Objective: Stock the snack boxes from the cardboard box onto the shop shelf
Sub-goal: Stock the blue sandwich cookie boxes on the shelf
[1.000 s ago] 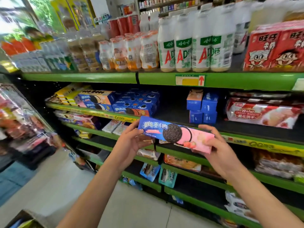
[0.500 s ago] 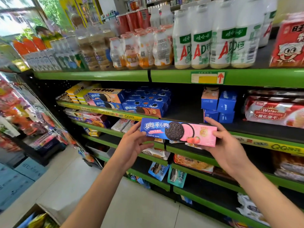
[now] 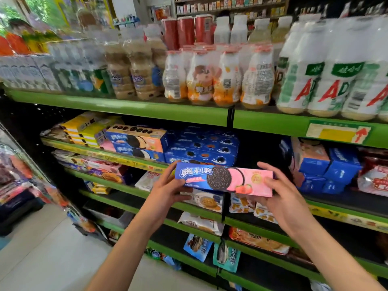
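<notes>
your left hand point(image 3: 168, 191) and right hand point(image 3: 281, 196) have fingers clamped on the ends of the pink-and-blue oreo box point(image 3: 223, 179), level before the cookie shelf point(image 3: 100, 154). slide it flat into what looks like a gap beside the blue oreo boxes point(image 3: 201, 148), label outward.

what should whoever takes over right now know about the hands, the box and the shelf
Left hand: holds the left end of the pink-and-blue cookie box.
Right hand: holds its right end.
The box is level, in the air in front of the cookie shelf, beside the blue boxes.
Done: box lifted to shelf height.
Left: set it in the bare gap right of the blue boxes, probably, then fetch more. The cardboard box is out of view.
</notes>
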The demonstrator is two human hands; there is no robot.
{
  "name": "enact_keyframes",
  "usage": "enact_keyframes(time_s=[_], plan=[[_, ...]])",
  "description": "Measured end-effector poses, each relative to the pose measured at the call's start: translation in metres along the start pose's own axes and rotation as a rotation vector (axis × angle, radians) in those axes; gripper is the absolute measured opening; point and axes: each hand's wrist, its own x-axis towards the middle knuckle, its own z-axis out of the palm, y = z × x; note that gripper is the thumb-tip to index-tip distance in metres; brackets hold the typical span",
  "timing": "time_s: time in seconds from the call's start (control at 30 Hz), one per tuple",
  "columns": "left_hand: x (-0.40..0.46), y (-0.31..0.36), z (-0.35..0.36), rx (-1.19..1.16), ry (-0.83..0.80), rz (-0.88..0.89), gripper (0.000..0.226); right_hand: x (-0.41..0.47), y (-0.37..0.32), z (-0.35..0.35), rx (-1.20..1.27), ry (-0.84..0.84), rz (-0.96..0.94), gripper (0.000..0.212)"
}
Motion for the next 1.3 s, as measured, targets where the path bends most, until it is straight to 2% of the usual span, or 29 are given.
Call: enact_keyframes(time_s=[0.13,0.2,0.33,0.53,0.67,0.83,1.3], plan=[[0.030,0.009,-0.025,0.029,-0.059,0.008,0.049,0.017,0.007,0.019,-0.010,0.050,-0.026,0.035],[0.047,0.012,-0.031,0.055,-0.067,0.022,0.055,0.025,0.007,0.026,-0.077,0.094,-0.050,0.034],[0.073,0.018,-0.031,0.082,-0.107,0.074,0.051,0.038,0.006,0.030,-0.228,0.145,-0.126,0.034],[0.089,0.031,-0.025,0.066,-0.153,0.114,0.048,0.064,0.002,0.032,-0.189,0.166,-0.193,0.030],[0.095,0.033,-0.027,0.075,-0.137,0.139,0.061,0.078,0.010,0.029,-0.166,0.194,-0.197,0.020],[0.095,0.030,-0.029,0.147,-0.135,0.126,0.066,0.086,0.020,0.027,-0.171,0.194,-0.210,0.020],[0.102,0.026,-0.030,0.099,-0.088,0.104,0.043,0.085,0.028,0.025,-0.158,0.153,-0.198,0.026]])
